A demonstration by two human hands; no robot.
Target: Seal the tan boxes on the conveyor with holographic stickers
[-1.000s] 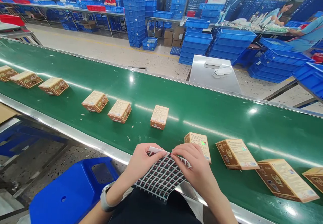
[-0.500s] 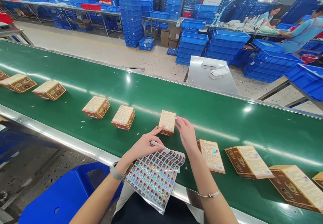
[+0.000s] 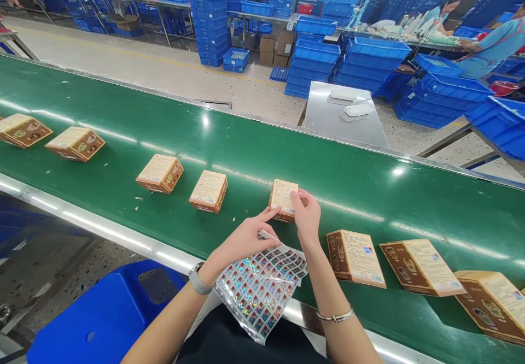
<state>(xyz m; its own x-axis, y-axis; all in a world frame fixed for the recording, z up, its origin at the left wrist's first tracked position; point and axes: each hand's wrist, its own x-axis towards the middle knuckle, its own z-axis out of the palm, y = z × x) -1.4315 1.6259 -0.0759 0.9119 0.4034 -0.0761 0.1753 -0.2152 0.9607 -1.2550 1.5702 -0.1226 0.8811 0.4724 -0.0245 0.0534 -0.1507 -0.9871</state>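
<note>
My left hand (image 3: pixel 249 239) grips a shiny sheet of holographic stickers (image 3: pixel 259 293) between thumb and fingers, and its outstretched index finger touches the near edge of a small brown-and-cream box (image 3: pixel 283 193). The sheet hangs over my lap with its top edge curling. At that box's right side, my right hand (image 3: pixel 307 213) is closed, thumb tip over the printed top face, pinching a small sticker that is mostly hidden by the fingers. To the right, boxes such as this one (image 3: pixel 363 254) bear a small bluish sticker; the left-hand box (image 3: pixel 209 190) shows none on top.
Several boxes stand in a row on the green conveyor belt (image 3: pixel 229 140) with metal edges. A blue stool (image 3: pixel 94 320) is at lower left. Beyond the belt are a metal side table (image 3: pixel 344 118), stacked blue crates (image 3: pixel 207 19) and people at benches.
The boxes near me have shifted right in view, and both hands have moved right with the middle box. My right thumb has come from beside that box onto its top face.
</note>
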